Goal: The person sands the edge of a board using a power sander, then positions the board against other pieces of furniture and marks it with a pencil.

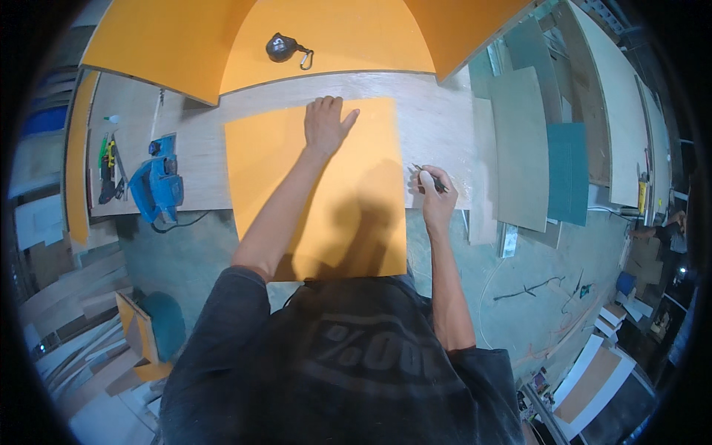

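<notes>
A flat orange-yellow panel [274,170] lies on the pale workbench [437,111], its near end reaching my body. Spread on the panel's far part is my left hand [325,127], palm down with the thumb held apart. Just off the panel's right edge, my right hand [436,189] grips a thin dark pen-like tool [439,183], whose tip points left toward the panel. Its exact kind is too small to make out. A shadow falls across the panel's near half.
Upright orange boards [311,70] stand along the bench's far side, with a black tape measure [282,47] and carabiner by them. A blue power tool [159,182] and several hand tools [111,167] lie left. Sheets [523,148] lean at right. Another person [673,231] is far right.
</notes>
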`<action>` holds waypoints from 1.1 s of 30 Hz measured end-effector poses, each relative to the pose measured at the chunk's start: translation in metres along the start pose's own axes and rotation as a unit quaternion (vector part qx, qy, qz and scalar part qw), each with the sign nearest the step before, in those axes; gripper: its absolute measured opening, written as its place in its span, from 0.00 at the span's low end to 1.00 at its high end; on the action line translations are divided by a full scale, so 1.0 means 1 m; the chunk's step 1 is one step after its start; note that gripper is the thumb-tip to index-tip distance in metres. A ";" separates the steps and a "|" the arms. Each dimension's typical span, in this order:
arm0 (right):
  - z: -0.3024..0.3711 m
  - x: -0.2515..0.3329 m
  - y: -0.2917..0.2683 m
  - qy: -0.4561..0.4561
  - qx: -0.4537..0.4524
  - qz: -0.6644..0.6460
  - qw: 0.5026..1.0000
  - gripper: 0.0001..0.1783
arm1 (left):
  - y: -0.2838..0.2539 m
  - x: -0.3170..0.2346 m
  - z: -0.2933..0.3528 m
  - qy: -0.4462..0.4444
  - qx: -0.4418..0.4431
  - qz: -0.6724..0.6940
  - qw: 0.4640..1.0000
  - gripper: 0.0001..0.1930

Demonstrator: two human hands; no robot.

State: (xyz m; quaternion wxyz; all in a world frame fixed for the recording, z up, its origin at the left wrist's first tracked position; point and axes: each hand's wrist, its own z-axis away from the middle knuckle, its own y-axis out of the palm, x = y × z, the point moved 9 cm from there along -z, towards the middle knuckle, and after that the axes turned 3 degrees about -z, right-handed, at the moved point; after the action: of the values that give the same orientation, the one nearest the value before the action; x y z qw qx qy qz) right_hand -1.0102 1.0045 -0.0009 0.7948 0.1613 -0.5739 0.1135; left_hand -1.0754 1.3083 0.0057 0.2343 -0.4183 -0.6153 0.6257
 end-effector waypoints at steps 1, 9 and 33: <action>0.003 0.001 0.002 -0.002 0.004 -0.001 1.000 0.10 | 0.003 0.000 0.009 0.002 -0.028 0.007 1.000 0.29; 0.014 -0.004 0.010 0.009 0.008 -0.006 1.000 0.13 | 0.014 0.002 0.036 -0.047 -0.067 -0.010 0.997 0.32; -0.121 -0.035 0.053 0.051 0.092 -0.117 0.988 0.14 | 0.015 -0.003 0.025 -0.059 -0.054 0.003 0.997 0.29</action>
State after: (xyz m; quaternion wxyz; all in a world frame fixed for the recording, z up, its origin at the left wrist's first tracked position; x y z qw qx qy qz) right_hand -0.9346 1.1005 -0.0621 0.8124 0.2941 -0.4971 0.0798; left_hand -1.0903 1.2896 -0.0107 0.1730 -0.3947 -0.6598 0.6155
